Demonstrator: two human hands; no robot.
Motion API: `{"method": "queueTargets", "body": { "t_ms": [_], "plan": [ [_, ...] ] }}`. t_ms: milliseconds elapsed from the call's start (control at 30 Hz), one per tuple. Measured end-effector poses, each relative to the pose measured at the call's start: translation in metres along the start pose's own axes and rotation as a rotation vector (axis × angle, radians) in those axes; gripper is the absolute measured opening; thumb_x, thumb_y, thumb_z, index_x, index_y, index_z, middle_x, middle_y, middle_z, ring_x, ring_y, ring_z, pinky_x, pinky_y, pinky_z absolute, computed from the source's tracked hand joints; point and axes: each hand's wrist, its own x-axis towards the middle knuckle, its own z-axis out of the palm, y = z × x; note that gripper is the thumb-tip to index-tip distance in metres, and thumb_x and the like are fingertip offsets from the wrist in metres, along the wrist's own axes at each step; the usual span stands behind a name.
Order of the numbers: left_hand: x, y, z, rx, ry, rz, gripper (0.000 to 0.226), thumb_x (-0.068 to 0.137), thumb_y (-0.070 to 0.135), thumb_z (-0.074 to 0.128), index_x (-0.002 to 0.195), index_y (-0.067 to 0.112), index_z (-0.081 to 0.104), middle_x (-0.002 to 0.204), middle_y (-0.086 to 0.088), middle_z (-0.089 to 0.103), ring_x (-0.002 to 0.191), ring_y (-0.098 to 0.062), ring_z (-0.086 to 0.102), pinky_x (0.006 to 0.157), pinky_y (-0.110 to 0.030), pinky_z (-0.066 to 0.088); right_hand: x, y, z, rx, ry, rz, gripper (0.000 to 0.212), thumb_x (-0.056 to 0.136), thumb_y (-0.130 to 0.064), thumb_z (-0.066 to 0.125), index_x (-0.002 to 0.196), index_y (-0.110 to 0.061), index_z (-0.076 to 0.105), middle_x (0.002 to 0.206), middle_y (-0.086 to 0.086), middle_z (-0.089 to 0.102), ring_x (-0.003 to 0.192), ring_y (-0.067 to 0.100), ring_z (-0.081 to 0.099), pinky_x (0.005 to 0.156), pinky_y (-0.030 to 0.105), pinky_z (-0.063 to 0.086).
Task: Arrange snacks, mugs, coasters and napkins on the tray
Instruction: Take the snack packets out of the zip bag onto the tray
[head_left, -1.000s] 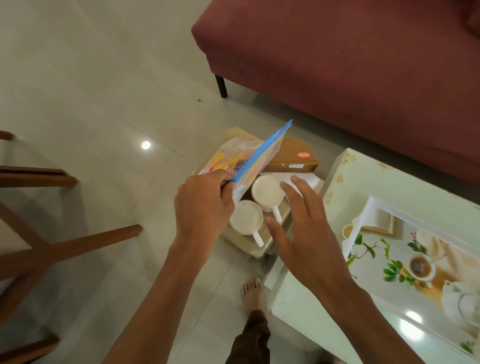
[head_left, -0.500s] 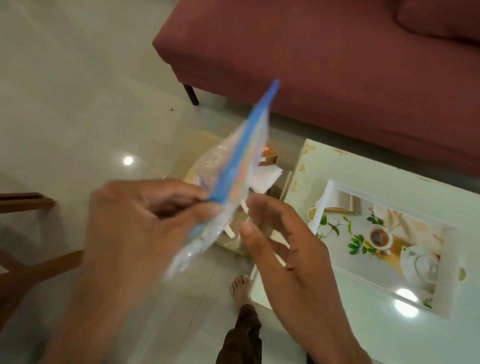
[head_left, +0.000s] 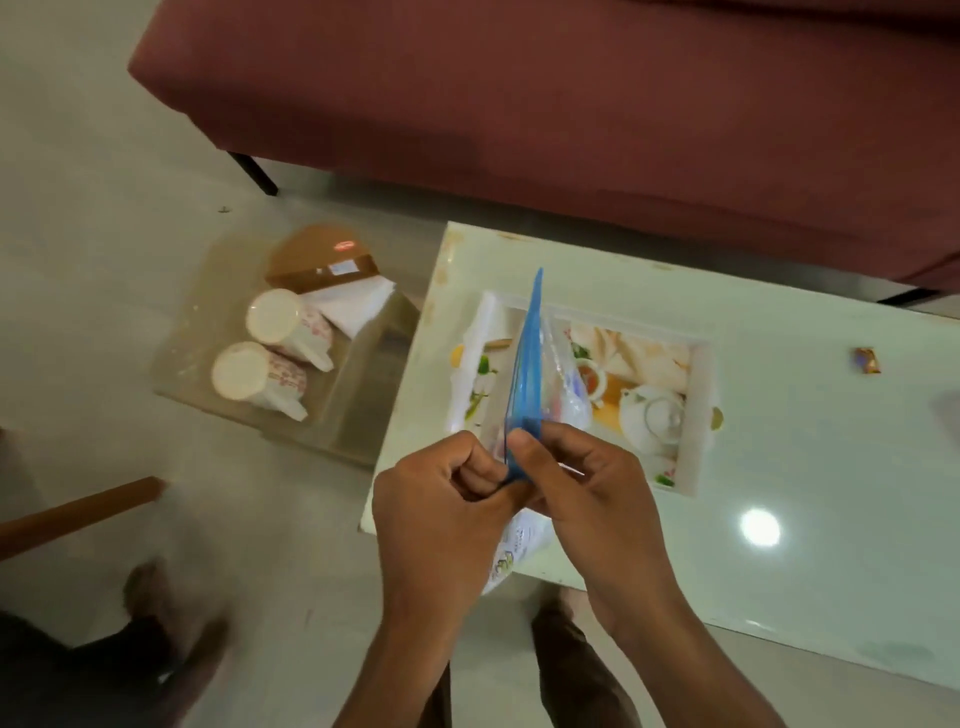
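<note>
Both hands, left (head_left: 447, 499) and right (head_left: 587, 483), pinch a snack bag (head_left: 527, 374) above the tray (head_left: 698, 415); lower it flat inside.

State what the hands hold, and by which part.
Both the left hand and right hand pinch the snack bag at its blue sealed edge.

The near left part of the tray (head_left: 698, 415) is covered by the snack bag (head_left: 525, 374) held over it and by both hands. The bag's lower part is hidden behind the left hand (head_left: 441, 525) and right hand (head_left: 597, 499), and its contents cannot be made out. Left of the tray, the box (head_left: 358, 415) on the floor is blurred, as is a foot (head_left: 156, 597) below it. The sofa (head_left: 571, 104), beyond the tray, is cut off by the top edge. A small wrapped item (head_left: 866, 360) right of the tray is too small to identify.
</note>
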Motion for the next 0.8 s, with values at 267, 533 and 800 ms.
{"method": "queueTargets", "body": {
  "t_ms": [267,533,800],
  "plan": [
    [-0.007,0.003,0.052,-0.112,-0.184,-0.158,0.022,0.077,0.026,0.084,0.067,0.019,0.066,0.066,0.0,0.072,0.069,-0.022,0.072,0.068,-0.036,0.061,0.007,0.027,-0.062,-0.028,0.124,-0.027,0.018,0.096,-0.019,0.059,0.095,-0.023,0.077,0.085,-0.007,0.078,0.08,0.01,0.074,0.078,0.03,0.061],
    [0.011,0.007,0.079,0.167,-0.139,0.132,0.028,0.096,0.05,0.054,0.093,0.023,0.055,0.079,0.019,0.063,0.075,-0.002,0.066,0.062,-0.012,0.054,0.024,0.025,-0.069,-0.244,0.162,-0.214,0.017,0.095,-0.024,0.06,0.09,-0.036,0.071,0.081,-0.017,0.074,0.076,0.003,0.072,0.069,0.013,0.055],
    [0.032,-0.001,0.102,0.389,-0.045,0.462,0.028,0.099,0.027,0.051,0.083,0.006,0.06,0.066,0.01,0.049,0.044,-0.001,0.039,0.053,-0.001,0.028,0.041,0.029,-0.068,-0.404,0.34,-0.465,0.011,0.091,-0.011,0.068,0.093,-0.014,0.078,0.074,-0.032,0.058,0.072,-0.018,0.061,0.067,-0.004,0.042]
  ]
}}
